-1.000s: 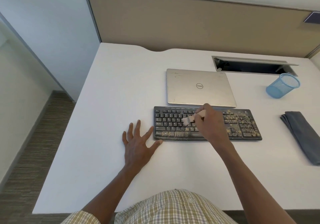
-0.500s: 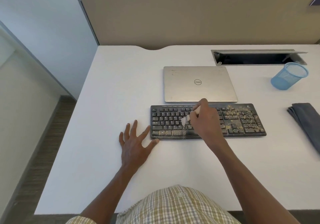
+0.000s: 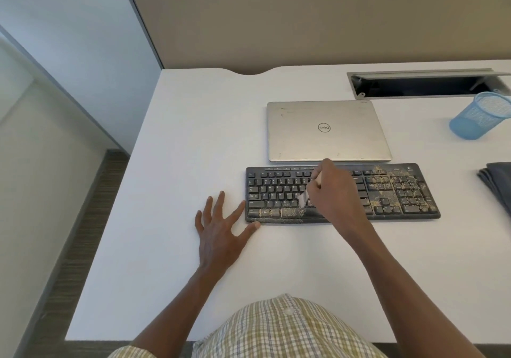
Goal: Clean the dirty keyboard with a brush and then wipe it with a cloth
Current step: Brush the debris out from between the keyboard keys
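A black keyboard (image 3: 392,192) lies across the white desk (image 3: 193,142), with tan dust thick on its right side and along its bottom row. My right hand (image 3: 331,192) grips a small pale brush (image 3: 302,198) over the middle of the keyboard, bristles down on the lower key rows. Most of the brush handle is hidden in my fist. My left hand (image 3: 218,230) lies flat on the desk with fingers spread, its thumb and forefinger touching the keyboard's left front corner. A folded dark grey cloth (image 3: 497,183) rests at the right edge.
A closed silver laptop (image 3: 326,131) sits just behind the keyboard. A blue mesh cup (image 3: 478,115) stands at the far right, below an open cable slot (image 3: 425,84) in the desk. A beige partition runs along the back. The desk's left edge drops to the floor.
My right hand has drawn the brush down the keys toward the keyboard's front rows. My left hand stays flat at the left corner. The view has shifted a little.
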